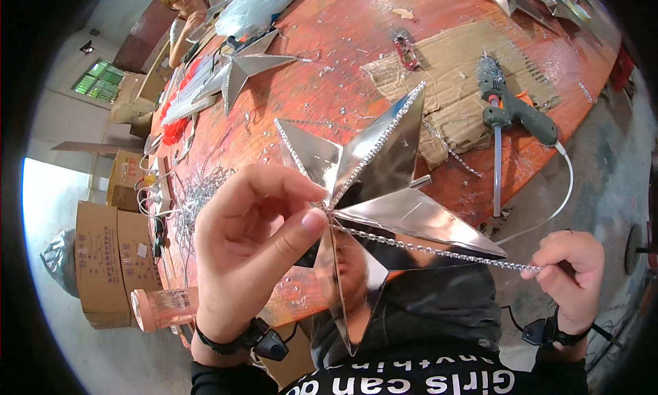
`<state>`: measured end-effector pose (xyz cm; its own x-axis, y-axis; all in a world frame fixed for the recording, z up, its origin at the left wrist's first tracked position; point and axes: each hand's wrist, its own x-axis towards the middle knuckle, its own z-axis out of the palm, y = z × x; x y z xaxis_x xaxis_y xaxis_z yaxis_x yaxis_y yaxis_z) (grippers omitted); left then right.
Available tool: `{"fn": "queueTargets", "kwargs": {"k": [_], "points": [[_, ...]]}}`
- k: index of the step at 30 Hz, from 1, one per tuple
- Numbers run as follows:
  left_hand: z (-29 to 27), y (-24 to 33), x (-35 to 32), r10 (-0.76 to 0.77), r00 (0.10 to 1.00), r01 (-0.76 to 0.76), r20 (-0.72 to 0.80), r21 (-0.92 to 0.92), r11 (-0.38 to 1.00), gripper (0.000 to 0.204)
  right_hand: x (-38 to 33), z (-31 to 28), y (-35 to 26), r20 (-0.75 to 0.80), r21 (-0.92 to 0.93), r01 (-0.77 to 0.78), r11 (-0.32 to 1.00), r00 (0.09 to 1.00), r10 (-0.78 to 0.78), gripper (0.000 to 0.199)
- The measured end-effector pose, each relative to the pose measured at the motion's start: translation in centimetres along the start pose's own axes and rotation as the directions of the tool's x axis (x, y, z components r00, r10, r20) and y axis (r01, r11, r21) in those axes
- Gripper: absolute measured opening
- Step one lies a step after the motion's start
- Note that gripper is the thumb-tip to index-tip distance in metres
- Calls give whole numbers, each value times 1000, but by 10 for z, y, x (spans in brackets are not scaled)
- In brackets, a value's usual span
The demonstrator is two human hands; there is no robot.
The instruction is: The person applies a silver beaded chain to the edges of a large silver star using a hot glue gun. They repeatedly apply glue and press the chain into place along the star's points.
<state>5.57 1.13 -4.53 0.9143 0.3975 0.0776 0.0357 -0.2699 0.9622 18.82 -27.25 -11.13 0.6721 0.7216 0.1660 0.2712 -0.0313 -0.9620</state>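
Note:
A silver mirror-like star (387,148) with folded points is in front of me, its lower points overlapping my dark clothing. Glittering bead trim lines the ridges of its two upper points. At the star's centre, my left hand (257,237) is closed, thumb and forefinger pinching the inner end of a silver bead chain (439,252). That chain runs nearly straight along the lower right point to my right hand (572,272), which pinches its outer end beyond the tip. What supports the star from behind is hidden.
A glue gun (507,97) with a glue stick and cord lies right on the red table (329,59), beside a cardboard sheet (466,59). Another star (250,66) lies far left. A clear jar (164,309) and cartons (110,258) are left; a person (185,18) sits beyond.

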Motion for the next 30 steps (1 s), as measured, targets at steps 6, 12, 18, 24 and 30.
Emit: {"fn": "queueTargets", "kwargs": {"k": [6, 12, 18, 24, 30], "points": [[-4, 2, -3, -78, 997, 78, 23, -21, 997, 20, -1, 3, -1, -47, 45, -76, 996, 996, 78, 13], [0, 3, 2, -150, 988, 151, -19, 126, 980, 22, 0, 3, -5, -47, 143, -258, 955, 962, 267, 14], [3, 0, 7, -18, 1000, 15, 8, 304, 953, 23, -9, 3, 1, -171, 172, -256, 951, 943, 285, 17], [4, 2, 9, 68, 995, -41, -78, 312, 949, 25, -10, 5, -1, -168, 178, -257, 950, 943, 287, 21], [-2, 4, 8, 319, 930, -352, 183, 697, 625, 21, -11, 3, 3, -106, 177, -216, 960, 966, 237, 21]]}}
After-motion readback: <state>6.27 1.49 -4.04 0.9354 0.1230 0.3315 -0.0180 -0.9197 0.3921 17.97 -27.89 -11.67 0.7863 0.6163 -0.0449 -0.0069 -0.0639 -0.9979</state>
